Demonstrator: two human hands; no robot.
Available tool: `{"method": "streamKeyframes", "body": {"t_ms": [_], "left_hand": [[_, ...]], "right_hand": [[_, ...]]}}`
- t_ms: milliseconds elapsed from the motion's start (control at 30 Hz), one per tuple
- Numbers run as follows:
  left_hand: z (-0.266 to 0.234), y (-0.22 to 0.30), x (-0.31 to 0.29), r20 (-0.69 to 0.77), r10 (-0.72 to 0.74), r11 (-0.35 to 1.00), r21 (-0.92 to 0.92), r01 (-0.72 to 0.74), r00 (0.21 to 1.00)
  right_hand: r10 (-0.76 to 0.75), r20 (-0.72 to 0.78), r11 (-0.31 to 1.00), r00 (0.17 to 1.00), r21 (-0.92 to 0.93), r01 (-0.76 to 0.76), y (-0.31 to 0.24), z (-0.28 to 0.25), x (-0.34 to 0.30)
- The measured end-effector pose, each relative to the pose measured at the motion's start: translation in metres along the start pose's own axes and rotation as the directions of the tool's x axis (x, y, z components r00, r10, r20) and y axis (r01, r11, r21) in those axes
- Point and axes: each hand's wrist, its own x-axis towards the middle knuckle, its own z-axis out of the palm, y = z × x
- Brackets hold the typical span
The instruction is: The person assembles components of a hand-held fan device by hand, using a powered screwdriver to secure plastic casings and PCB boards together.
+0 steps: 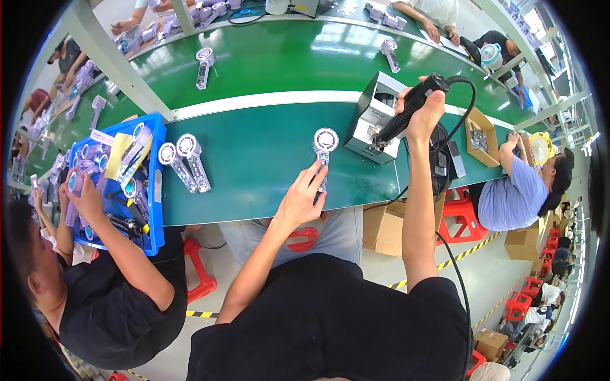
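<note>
A small handheld fan (325, 141) with a white round head and an exposed circuit-like handle lies on the green bench. My left hand (297, 198) is closed around its handle, fingers pressing it against the bench near the front edge. In my right hand (422, 117) is a black corded electric screwdriver (413, 100), tilted with its tip down at the front of a grey box-shaped screw feeder (368, 127). Whether the tip holds a screw is too small to tell. Left of the held fan, two similar fans (192, 162) lie side by side.
A blue bin (159, 190) of fans and tools stands at left, where a co-worker handles a fan. A small cardboard box (481, 140) of metal parts sits at right. Beyond a white rail, a green conveyor (286, 63) carries spaced fans. The screwdriver's cable loops right.
</note>
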Motion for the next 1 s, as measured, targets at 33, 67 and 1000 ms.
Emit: {"method": "streamKeyframes", "body": {"t_ms": [33,67,1000], "left_hand": [[0.000,0.000,0.000,-0.004,0.002,1.000,-0.003,-0.002,1.000],[0.000,0.000,0.000,-0.003,0.001,1.000,-0.003,-0.001,1.000],[-0.001,-0.003,-0.002,0.003,0.000,1.000,-0.024,0.000,1.000]], "right_hand": [[0.011,0.001,1.000,1.000,-0.002,-0.011,0.001,0.000,0.001],[0.021,0.002,1.000,1.000,-0.003,-0.021,0.001,-0.001,0.001],[-0.006,0.307,0.972,0.952,0.224,-0.066,0.018,0.104,-0.081]]}}
